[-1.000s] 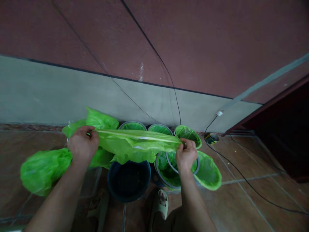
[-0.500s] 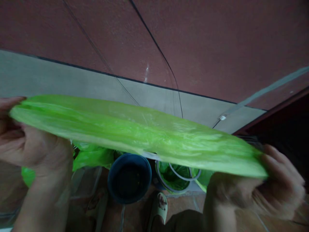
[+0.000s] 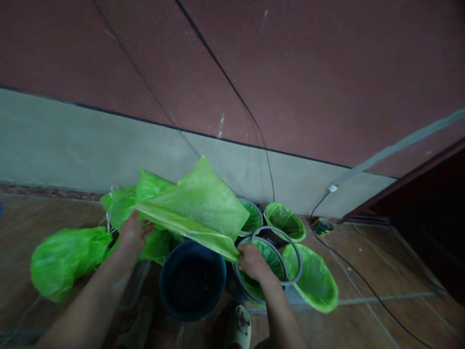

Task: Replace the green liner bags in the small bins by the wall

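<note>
A light green plastic bag (image 3: 203,198) is spread out between my two hands, its edge facing me. My left hand (image 3: 132,232) is closed at the bag's left corner, some fingers reaching out past it. At the right corner, my right hand (image 3: 250,259) pinches the edge. Just below the bag stands a dark blue bucket (image 3: 192,310) with a dark inside. Under and behind my right hand is a round bin (image 3: 269,257) lined with green plastic, and a loose grey ring (image 3: 300,264) rests partly over it.
More green-lined bins (image 3: 286,220) stand by the wall, and another lined bin (image 3: 316,278) is at the right. Filled green bags (image 3: 69,261) lie left. A can (image 3: 321,226) stands near a black cable (image 3: 348,264). A slipper (image 3: 242,322) shows below.
Both hands have lowered and come closer together with the bag, away from my face. The bag, stretched taut before, now billows up toward the wall.
</note>
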The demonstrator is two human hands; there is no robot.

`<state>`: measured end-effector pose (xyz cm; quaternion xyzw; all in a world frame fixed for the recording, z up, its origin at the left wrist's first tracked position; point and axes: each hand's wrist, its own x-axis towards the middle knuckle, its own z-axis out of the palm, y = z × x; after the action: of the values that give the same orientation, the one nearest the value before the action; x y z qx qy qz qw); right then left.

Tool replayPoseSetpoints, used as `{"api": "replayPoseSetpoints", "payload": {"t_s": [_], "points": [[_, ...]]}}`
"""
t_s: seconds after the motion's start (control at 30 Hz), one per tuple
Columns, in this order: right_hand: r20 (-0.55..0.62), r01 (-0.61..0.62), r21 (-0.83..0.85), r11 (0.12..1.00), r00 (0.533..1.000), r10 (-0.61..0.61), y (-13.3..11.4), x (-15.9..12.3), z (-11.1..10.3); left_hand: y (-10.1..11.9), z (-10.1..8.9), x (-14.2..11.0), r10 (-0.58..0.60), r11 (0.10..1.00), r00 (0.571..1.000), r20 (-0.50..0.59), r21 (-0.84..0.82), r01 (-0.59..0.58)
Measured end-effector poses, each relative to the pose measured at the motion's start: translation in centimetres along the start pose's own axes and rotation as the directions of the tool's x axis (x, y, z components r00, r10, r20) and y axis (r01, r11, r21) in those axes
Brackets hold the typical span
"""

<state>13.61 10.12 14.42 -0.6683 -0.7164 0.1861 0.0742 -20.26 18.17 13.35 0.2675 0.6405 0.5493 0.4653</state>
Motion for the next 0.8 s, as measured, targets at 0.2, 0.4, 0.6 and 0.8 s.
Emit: {"api": "replayPoseSetpoints", "payload": {"t_s": [0.2,0.4,0.6,0.8], "points": [[0.15,0.247,0.049,0.968,0.956,-0.252,-4.9,-2.1,2.3,-3.0,4.5,-6.0,-0.426,0.889,0.88,0.212,-0.085,0.451],[0.48,0.438,0.184,0.88,0.741,-0.469,-8.7,-3.7,3.4,-5.2,5.2,-5.3,-0.353,0.929,0.884,0.307,0.0,0.371],[0.143,0.13,0.272,0.953,0.974,-0.174,-5.8,-1.7,2.1,-1.5,4.5,-5.9,-0.253,0.961,0.898,0.36,-0.018,0.278],[-0.205,-0.268,0.171,0.948,0.931,0.301,-0.1,1.0,1.3,4.7,1.3,-7.0,-0.149,0.964,0.855,0.497,-0.12,0.237]]}}
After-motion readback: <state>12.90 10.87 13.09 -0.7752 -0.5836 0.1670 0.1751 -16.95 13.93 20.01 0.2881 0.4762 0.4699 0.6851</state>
